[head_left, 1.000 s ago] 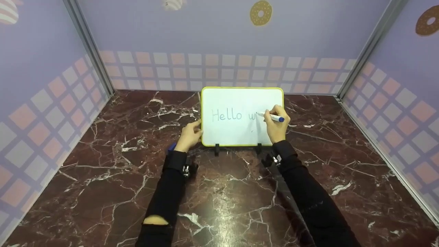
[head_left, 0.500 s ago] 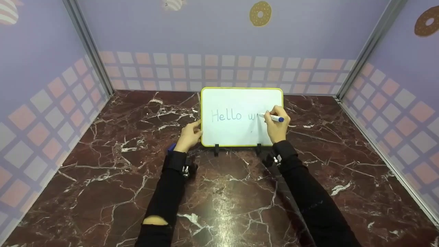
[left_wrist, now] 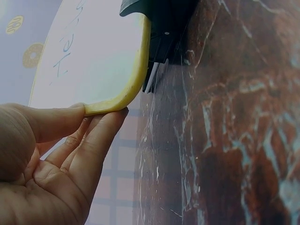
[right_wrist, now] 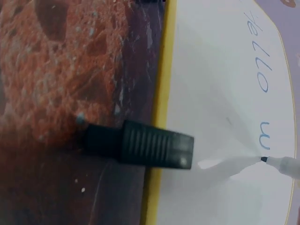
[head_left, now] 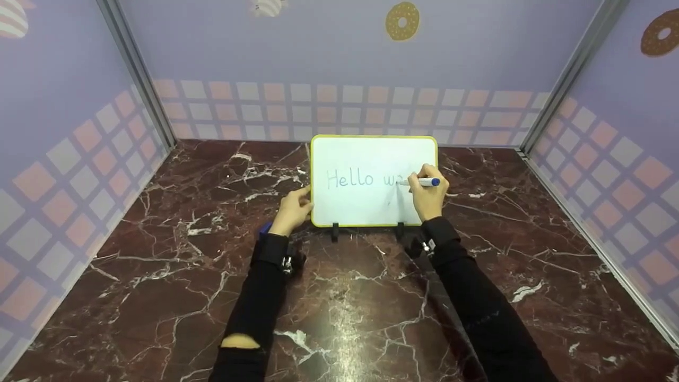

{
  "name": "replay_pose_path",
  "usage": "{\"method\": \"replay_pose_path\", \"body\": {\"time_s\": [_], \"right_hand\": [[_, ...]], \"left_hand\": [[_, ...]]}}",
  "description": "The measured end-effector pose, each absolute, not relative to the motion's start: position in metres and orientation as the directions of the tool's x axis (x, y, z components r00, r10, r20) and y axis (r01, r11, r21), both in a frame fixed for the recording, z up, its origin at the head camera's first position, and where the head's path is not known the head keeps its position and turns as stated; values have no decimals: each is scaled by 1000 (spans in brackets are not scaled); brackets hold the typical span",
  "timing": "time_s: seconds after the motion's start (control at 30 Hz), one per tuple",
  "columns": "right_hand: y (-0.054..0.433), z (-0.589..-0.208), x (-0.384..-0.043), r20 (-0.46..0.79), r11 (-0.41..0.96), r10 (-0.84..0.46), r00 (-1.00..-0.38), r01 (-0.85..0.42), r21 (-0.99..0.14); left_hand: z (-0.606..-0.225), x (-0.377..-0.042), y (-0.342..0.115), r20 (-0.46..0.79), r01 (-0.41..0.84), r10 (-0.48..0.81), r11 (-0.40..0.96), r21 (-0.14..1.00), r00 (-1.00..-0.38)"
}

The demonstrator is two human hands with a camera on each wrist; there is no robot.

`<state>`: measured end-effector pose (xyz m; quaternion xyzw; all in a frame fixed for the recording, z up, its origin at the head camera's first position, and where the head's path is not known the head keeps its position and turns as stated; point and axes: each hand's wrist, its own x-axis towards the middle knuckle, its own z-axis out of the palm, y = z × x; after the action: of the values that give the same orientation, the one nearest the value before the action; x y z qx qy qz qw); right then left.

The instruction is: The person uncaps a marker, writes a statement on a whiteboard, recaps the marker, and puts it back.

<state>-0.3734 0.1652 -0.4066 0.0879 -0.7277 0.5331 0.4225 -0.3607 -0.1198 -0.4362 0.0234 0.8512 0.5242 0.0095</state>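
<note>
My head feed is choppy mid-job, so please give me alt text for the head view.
The right hand holds a blue-ended marker to a yellow-framed whiteboard reading "Hello w" and part of another letter. The left hand grips the board's left edge. Black supports hold the board on a dark red marbled table.

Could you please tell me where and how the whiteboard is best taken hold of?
Probably pinch the whiteboard by its left edge, near the lower corner, coming from the left, as the left hand does: the yellow rim is thin there, the writing lies further in, and the black feet stand along the bottom edge.
</note>
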Motion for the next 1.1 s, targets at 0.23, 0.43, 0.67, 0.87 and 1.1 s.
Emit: {"method": "replay_pose_path", "body": {"time_s": [0.23, 0.43, 0.67, 0.87, 1.1], "right_hand": [[163, -388, -358, 686, 386, 357, -634, -568, -727], [173, -389, -362, 671, 362, 391, -630, -565, -742], [177, -393, -365, 669, 361, 365, -648, -563, -743], [180, -402, -376, 686, 382, 362, -631, -570, -727], [191, -414, -387, 670, 429, 372, -642, -521, -738]], "left_hand": [[-437, -359, -119, -3, 24, 64, 414, 910, -998], [-437, -359, -120, 4, 33, 68, 433, 901, -998], [-439, -361, -120, 0, 24, 53, 441, 897, -999], [-438, -361, -119, -15, 13, 58, 443, 897, -998], [-436, -361, -120, -5, 25, 65, 443, 896, -998]]}}
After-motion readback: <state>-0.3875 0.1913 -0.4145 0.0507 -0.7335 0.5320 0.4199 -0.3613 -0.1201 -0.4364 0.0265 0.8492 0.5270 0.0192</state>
